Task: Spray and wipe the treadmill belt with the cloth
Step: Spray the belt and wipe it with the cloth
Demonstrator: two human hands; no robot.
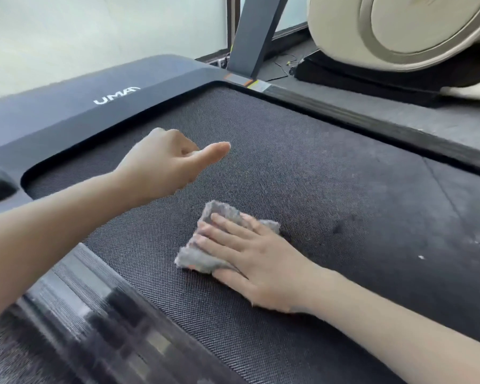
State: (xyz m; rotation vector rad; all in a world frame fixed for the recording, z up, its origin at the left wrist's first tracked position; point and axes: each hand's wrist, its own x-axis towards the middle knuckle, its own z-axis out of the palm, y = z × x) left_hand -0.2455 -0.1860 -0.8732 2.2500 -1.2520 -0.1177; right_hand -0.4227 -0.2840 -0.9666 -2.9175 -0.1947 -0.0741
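Nearest the camera, a ribbed near side rail (94, 314) of the treadmill is seen, blurred, along the lower left edge of the treadmill belt (302, 167). Just beyond it, the right hand (261, 261) is laid flat on a grey cloth (222, 210), the fingers straight and spread, so that the cloth is pressed against the belt under the palm and fingers. The cloth is bunched into a rough rectangle and lies on the near middle of the belt, its fuzzy edges showing past the fingertips. To the right of the cloth, a dark smudge (338, 228) and a small white fleck (421, 257) are seen on a duller, streaked part of the belt.

Farther on, the left hand (164, 164) is held above the belt, apart from the cloth; its fingers are curled into the palm, the thumb is stretched out towards the right, and nothing is held in it.

Behind the belt, a dark motor cover (67, 106) bearing white lettering is seen, and the far side rail (372, 117) runs along the right edge. A grey upright post (254, 37) rises from the far corner. Beyond it, a beige machine (399, 31) stands on the floor, with thin cables (288, 62) lying beside its dark base.
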